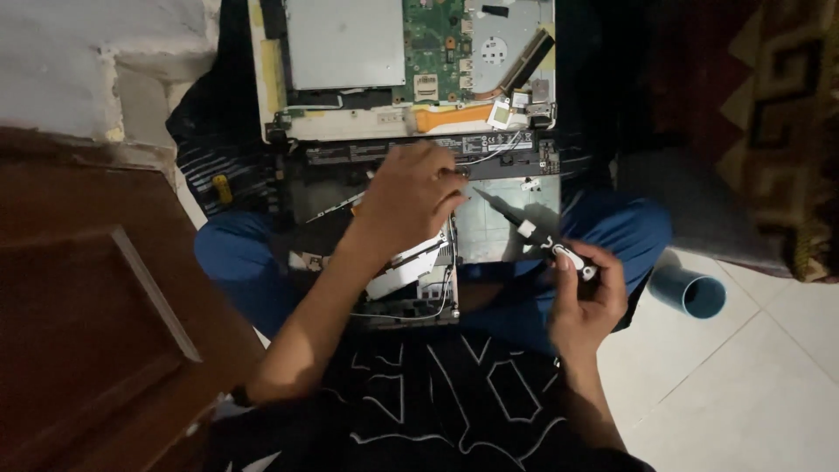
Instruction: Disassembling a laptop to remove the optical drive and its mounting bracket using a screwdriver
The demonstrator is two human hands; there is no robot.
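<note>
Down on the pale tiled floor (752, 385), a person sits cross-legged in blue trousers (236, 262) and a black shirt with white lettering (437, 393), beside a dark wooden door (87, 306). Across their lap lies an opened laptop, taken apart. Its upper half (350, 44) sits furthest from them, showing a grey metal plate, a green circuit board (433, 39) and an orange flat cable (454, 116). The dark lower shell (323, 183) rests nearer, on the knees, with a grey panel (507, 232) on its right side and loose white wires trailing over its near edge.

The left hand (406, 201) presses down on the middle of the lower shell, fingers curled together over a part I cannot make out. The right hand (590, 301) hovers just off the shell's right edge, fingers clamped around the black and white handle of a screwdriver (533, 232), whose tip points up-left towards the left hand's fingertips.

A short blue pipe piece (690, 293) lies on the floor to the right. A small yellow object (222, 188) sits left of the shell.
</note>
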